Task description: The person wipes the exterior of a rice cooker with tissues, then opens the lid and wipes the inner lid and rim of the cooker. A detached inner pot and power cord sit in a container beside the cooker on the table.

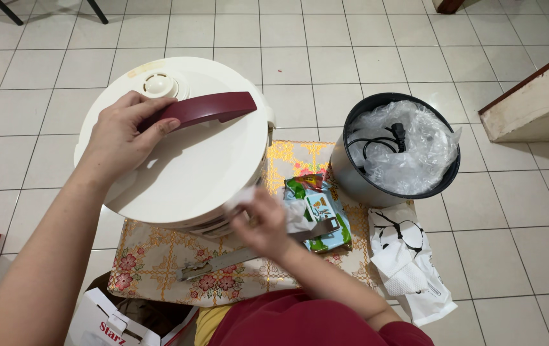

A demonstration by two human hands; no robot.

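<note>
Left hand (117, 138) grips the cooker lid's (185, 154) maroon handle (201, 109), pointing right.

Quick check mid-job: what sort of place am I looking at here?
Probably a home floor, maybe by a kitchen: pale floor tiles, a flowered mat spread on them, and a cream cooker lid under the left hand while the right hand wipes its edge.

Left hand (121, 131) grips the cooker lid's maroon handle (207, 107); right hand (263, 221) wipes its rim with tissue (241, 197)
</note>
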